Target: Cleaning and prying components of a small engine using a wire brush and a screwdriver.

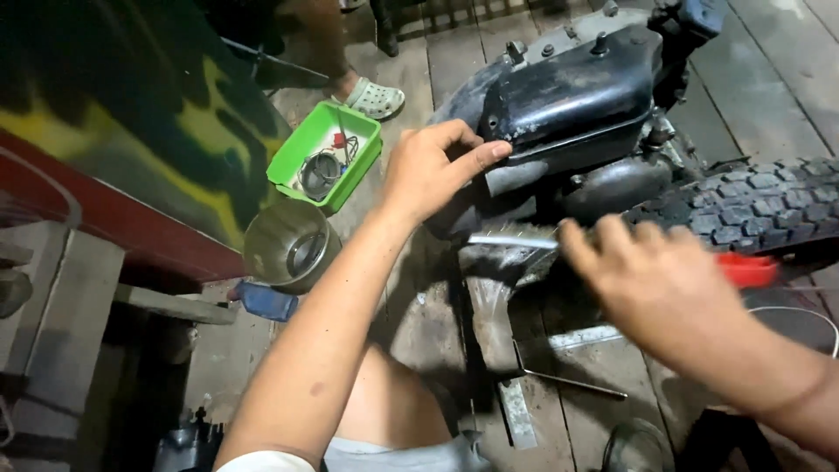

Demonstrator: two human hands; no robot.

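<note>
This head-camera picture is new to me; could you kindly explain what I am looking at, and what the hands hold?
There is one view, from a camera on the person's head, looking down at their own bare arms. The left hand rests on a black cover of a small motorbike, beside its knobbly tyre. The right hand, blurred, holds a red-handled tool with a metal shaft. On the plank floor lie a green tray of small parts and a metal bowl. Another person's sandalled foot shows above.

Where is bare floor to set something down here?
Bare wooden floorboards lie at upper right, beyond the knobby black tyre. It is crowded near the green plastic tray, round metal bowl and both hands.
</note>
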